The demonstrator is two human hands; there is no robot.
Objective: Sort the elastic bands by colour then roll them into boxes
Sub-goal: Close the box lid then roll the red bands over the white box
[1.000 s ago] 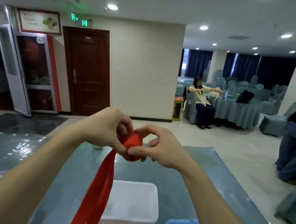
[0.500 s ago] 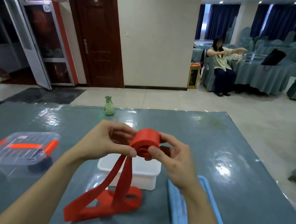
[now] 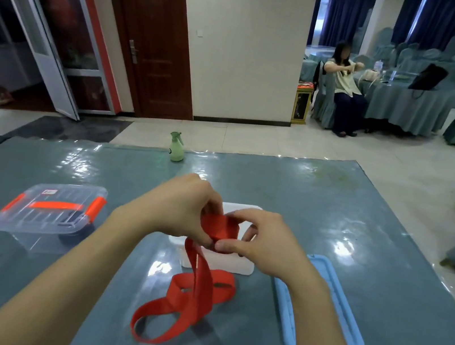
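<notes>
Both hands pinch a rolled red band above the white box.

The left hand (image 3: 185, 207) and the right hand (image 3: 262, 243) meet fingertip to fingertip, closed on the red elastic band (image 3: 219, 227); its loose tail lies looped on the table (image 3: 332, 218), beside the white box (image 3: 235, 266) near the front edge.

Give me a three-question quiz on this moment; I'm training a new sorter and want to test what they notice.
1. True or false: both hands hold the rolled part of the red band.
2. Where does the band's loose tail lie?
A. in the clear box
B. on the table in front of the white box
C. on the blue lid
3. Fill in: the clear box with orange clips sits on the person's ____ side.

Key
1. True: the left hand and right hand pinch the roll above the white box.
2. B
3. left; the blue lid is on the right.
</notes>
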